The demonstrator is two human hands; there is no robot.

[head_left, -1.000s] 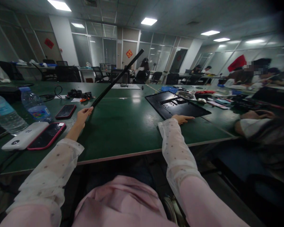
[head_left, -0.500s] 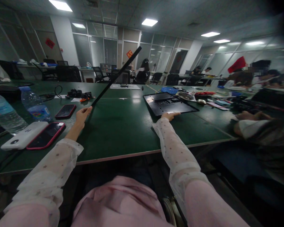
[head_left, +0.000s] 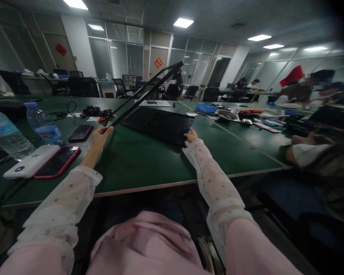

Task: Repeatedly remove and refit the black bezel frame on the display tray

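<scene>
My left hand (head_left: 99,139) pinches the near end of a thin black frame (head_left: 149,94), which looks like a laptop screen bezel. The frame slants up and away to the right, well above the table. My right hand (head_left: 192,136) grips the right end of a flat black laptop casing panel (head_left: 163,125). That panel is tilted, its dark plain face toward me, and its far left part is behind the frame. Whether its lower edge touches the green table (head_left: 149,164) I cannot tell.
Left of my left hand are two phones, the nearer a red-edged phone (head_left: 57,162), a white power bank (head_left: 31,162) and two water bottles. A blue basket (head_left: 206,108) and a metal dish (head_left: 227,115) stand back right. A co-worker's hand (head_left: 311,138) rests at right.
My right hand has lifted and tilted the casing panel and brought it left, behind the frame. The frame in my left hand has turned, so two of its bars now show.
</scene>
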